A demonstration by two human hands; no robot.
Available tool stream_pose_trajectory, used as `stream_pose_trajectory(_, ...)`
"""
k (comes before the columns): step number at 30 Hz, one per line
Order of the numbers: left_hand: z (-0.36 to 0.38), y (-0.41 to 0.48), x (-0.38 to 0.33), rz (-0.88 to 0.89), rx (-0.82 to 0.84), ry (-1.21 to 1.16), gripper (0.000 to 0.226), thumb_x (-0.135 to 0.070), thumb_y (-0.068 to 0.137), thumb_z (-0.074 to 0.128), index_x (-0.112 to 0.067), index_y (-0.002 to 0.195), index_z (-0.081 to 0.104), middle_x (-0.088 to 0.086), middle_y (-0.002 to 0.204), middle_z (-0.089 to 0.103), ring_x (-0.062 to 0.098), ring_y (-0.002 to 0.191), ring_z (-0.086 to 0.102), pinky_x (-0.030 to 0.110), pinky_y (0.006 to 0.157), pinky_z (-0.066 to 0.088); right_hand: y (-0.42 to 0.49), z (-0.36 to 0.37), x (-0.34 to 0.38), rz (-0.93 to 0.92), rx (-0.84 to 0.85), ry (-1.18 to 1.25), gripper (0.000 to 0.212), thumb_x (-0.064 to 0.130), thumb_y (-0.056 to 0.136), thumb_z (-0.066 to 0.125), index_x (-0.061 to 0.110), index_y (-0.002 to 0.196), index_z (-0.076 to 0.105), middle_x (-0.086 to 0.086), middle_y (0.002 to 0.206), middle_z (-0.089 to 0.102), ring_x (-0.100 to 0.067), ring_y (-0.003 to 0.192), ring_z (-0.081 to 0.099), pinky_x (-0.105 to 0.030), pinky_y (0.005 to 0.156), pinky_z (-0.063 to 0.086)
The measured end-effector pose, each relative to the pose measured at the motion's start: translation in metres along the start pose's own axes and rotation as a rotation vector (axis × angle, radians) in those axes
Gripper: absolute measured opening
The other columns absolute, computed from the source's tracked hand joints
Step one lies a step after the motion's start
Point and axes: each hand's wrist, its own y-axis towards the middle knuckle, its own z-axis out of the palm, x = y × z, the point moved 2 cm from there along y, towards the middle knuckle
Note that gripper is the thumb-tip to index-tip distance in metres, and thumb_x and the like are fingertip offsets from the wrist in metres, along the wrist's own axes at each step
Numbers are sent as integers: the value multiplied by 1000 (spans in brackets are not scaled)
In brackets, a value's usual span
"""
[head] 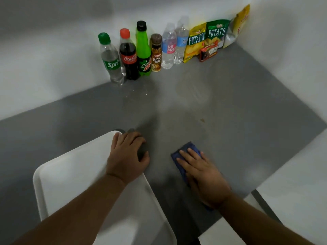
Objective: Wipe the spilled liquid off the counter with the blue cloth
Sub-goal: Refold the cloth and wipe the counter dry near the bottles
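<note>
The blue cloth lies flat on the grey counter, near the front. My right hand presses down on it with fingers spread, covering most of it. A faint wet smear shows on the counter farther back, and a small brownish spot lies between the smear and the cloth. My left hand rests on the far right corner of a white tray, fingers curled over its edge.
A row of bottles stands against the back wall: Sprite, Coca-Cola, Mountain Dew, a coffee drink and two water bottles. Chip bags and a small red box stand to their right. The counter's right edge meets a white surface.
</note>
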Motion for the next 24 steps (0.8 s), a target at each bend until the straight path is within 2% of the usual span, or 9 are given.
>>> stream_pose_trajectory(3, -2, 7, 11, -2, -43, 15, 39, -41, 82, 63, -16, 111, 72, 4, 125, 66, 32, 112, 60, 50, 111, 42, -7, -16, -44, 117, -48, 35, 54, 31, 104, 35, 28, 158, 36, 5, 166, 28, -20, 157, 17, -46, 127, 15)
stream_pose_trajectory(6, -3, 12, 16, 6, -70, 37, 38, -41, 82, 64, -17, 109, 72, 3, 124, 67, 30, 112, 61, 49, 114, 40, 32, -35, -75, 285, -159, 39, 56, 22, 101, 40, 21, 157, 38, 0, 166, 29, -28, 156, 20, -50, 126, 17)
stream_pose_trajectory(10, -3, 22, 22, -11, -83, 31, 39, -43, 83, 63, -18, 111, 72, 1, 122, 67, 28, 111, 60, 46, 120, 32, 108, -40, -63, 436, -213, 45, 60, 16, 103, 45, 19, 161, 30, -3, 170, 20, -29, 158, 10, -49, 127, 8)
stream_pose_trajectory(12, -2, 28, 26, -19, -78, 25, 40, -44, 83, 62, -17, 111, 72, 2, 121, 68, 28, 110, 61, 48, 119, 35, 124, -32, -35, 350, -184, 37, 63, 19, 100, 43, 21, 161, 28, -2, 170, 20, -29, 157, 11, -50, 127, 8)
stream_pose_trajectory(15, -3, 34, 31, -43, -67, 4, 40, -43, 83, 61, -16, 110, 72, 4, 121, 69, 30, 109, 63, 50, 115, 41, 99, -14, 2, 45, -48, 6, 66, 28, 96, 37, 27, 162, 26, 4, 170, 20, -22, 158, 9, -47, 128, 6)
stream_pose_trajectory(18, -4, 36, 32, -51, -87, -22, 37, -39, 81, 62, -14, 107, 72, 5, 120, 68, 33, 107, 63, 47, 103, 48, 58, -16, -19, -111, -8, 11, 60, 24, 100, 40, 27, 159, 33, 7, 168, 25, -18, 158, 12, -41, 128, 7)
stream_pose_trajectory(21, -5, 37, 32, -55, -99, -41, 36, -36, 80, 63, -14, 106, 71, 4, 120, 68, 34, 107, 63, 46, 95, 50, 59, -37, -62, 4, -70, 39, 57, 14, 100, 43, 21, 156, 40, 2, 165, 31, -25, 156, 20, -50, 126, 17)
stream_pose_trajectory(24, -6, 40, 34, -75, -94, -46, 34, -34, 80, 64, -14, 106, 71, 3, 120, 68, 32, 107, 64, 44, 93, 50, 99, -45, -73, 206, -150, 66, 57, 8, 103, 46, 22, 157, 36, 2, 166, 26, -25, 157, 15, -47, 127, 12)
